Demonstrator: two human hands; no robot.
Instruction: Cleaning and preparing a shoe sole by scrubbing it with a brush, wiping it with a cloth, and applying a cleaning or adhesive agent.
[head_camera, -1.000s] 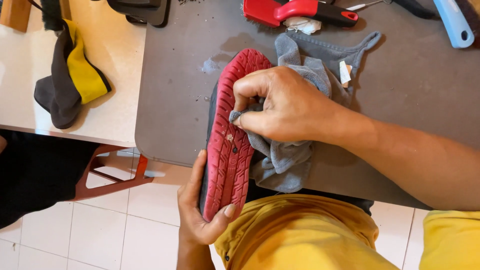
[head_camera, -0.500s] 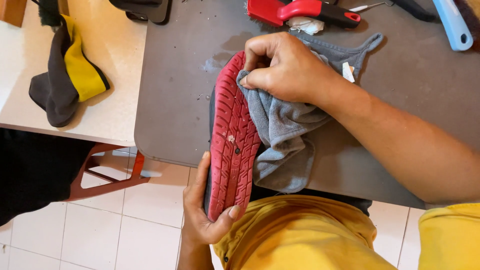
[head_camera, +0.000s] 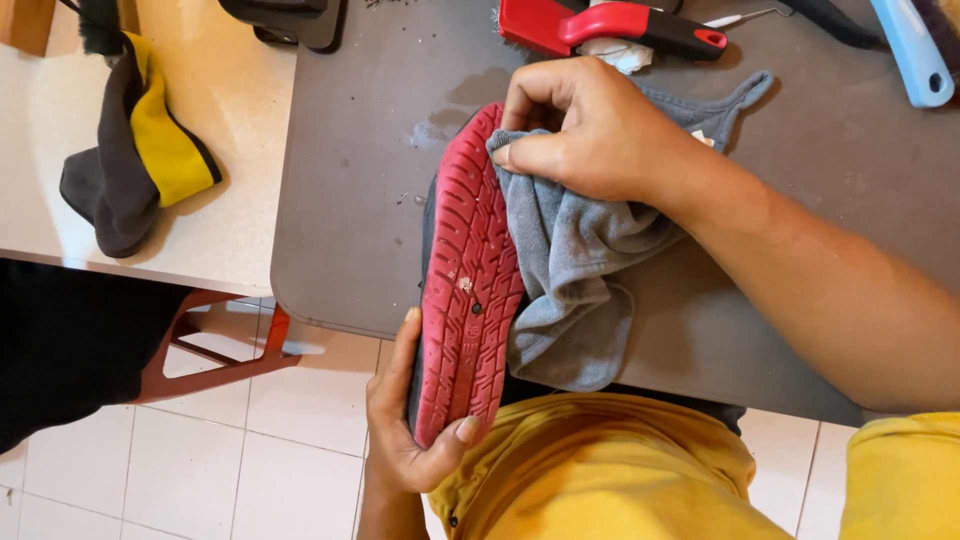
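Seen from above, nearest the camera, the person's left hand cups the heel end of a shoe turned sole-up, its fingers closed around the edge with the thumb pressed on the red tread. The shoe hangs partly past the near edge of a grey bench, its toe pointing away over the surface.

The red ribbed sole faces up, with small pale specks lodged near its middle. A grey cloth lies against the sole's right side and drapes down over the bench edge.

The right hand grips a bunched part of the cloth, fingers curled shut on it, at the toe end of the sole. Compared with half a second ago, this hand sits a little farther from the body, up at the toe, and the cloth has been drawn along with it; a second ago it was pressing near the middle of the sole. The left hand's hold is unchanged.

A small white tag shows on the cloth near the right wrist.

Farther away on the bench lie a red tool with a black handle and a light blue handle at the top right. On the pale counter to the left rests a dark grey and yellow fabric item.
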